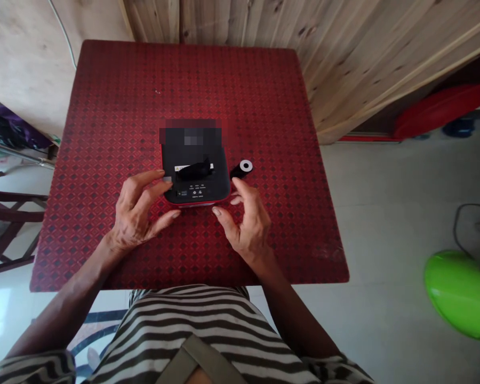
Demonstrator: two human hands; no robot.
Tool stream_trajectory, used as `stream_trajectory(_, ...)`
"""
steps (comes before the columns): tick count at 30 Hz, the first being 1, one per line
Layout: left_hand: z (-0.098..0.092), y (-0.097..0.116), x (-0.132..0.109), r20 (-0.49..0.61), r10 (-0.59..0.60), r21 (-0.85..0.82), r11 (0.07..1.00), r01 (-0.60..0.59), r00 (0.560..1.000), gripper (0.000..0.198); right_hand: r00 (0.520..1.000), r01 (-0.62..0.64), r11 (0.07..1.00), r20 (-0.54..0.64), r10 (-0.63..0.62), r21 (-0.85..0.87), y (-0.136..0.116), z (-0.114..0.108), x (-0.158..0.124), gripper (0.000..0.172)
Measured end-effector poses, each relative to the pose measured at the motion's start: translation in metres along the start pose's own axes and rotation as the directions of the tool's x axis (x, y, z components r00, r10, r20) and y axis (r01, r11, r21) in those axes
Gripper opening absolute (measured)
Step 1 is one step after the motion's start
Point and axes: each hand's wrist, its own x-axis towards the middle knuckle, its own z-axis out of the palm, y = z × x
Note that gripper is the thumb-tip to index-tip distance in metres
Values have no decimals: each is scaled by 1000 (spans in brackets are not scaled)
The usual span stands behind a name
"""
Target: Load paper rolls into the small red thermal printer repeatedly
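A black box-shaped device with rounded corners and a red lower edge lies on the table. Small white icons, a white label strip and a dark opening show on its top; its far part is blurred out. My left hand is open at the device's left side, its fingertips at the edge near a small grey patch. At the near right corner is my right hand, fingers apart and curved, holding nothing visible. Just beyond its fingertips lies a small roll with a white end, a dark centre and a shadowed side.
The table has a red patterned cover. Wooden panelling stands behind it. A dark wooden chair is at the left, and a bright green object sits on the tiled floor at the right.
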Motion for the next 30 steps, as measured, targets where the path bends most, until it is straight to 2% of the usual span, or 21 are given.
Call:
stream_trajectory(3,7,-2,-7,-23,21,42,999,-20,999,60,999,-26,1000,29,26,-15,2,13,-7,58)
stream_trajectory(8,13,-2,-6,-78,33,13,999,-32,996,64,1000,5,998,5,-5,-65,6,22,-8,58)
stream_trajectory(18,9,-2,-6,-65,27,5,1000,-26,998,63,989,92,987,-106,-106,-131,8,23,-7,56)
stream_trajectory(22,9,-3,-7,-50,7,51,999,-4,999,60,982,115,983,-130,-134,-144,8,22,-5,52)
stream_trajectory(30,7,-1,-6,-71,3,11,1000,-2,997,62,976,133,980,-151,-155,-148,6,22,-5,50)
